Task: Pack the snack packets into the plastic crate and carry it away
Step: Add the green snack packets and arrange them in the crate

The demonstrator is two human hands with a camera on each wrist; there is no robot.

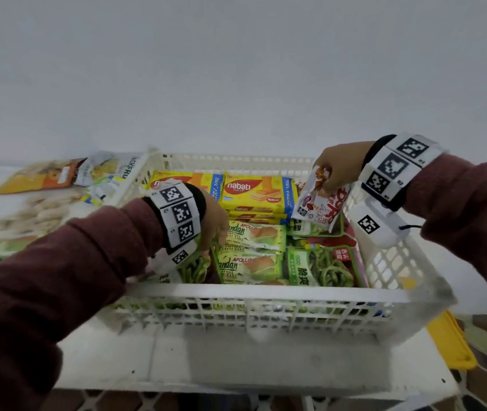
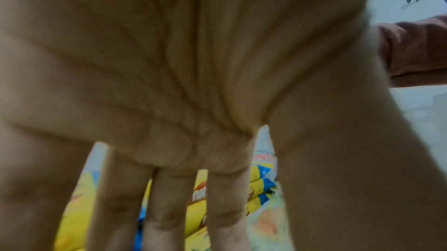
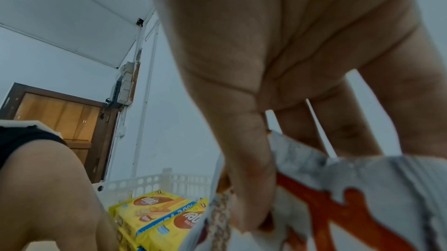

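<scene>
A white plastic crate (image 1: 266, 295) sits on the table in front of me. It holds yellow nabati wafer packs (image 1: 258, 189) at the back, green pandan cake packs (image 1: 251, 241) in the middle and green snack packets (image 1: 322, 268) at the front right. My left hand (image 1: 215, 223) reaches down inside the crate's left side. Its fingers (image 2: 169, 207) are straight and spread above the wafer packs (image 2: 198, 197), holding nothing. My right hand (image 1: 337, 170) pinches a white-and-red snack packet (image 1: 322, 203) by its top edge, above the crate's right rear corner. The thumb (image 3: 251, 188) presses on that packet (image 3: 350, 197).
More packets lie on the white table (image 1: 177, 360) left of the crate, among them a jackfruit packet (image 1: 111, 170) and an orange one (image 1: 43, 176). A yellow flat object (image 1: 449, 342) lies by the crate's front right corner. A plain wall stands right behind.
</scene>
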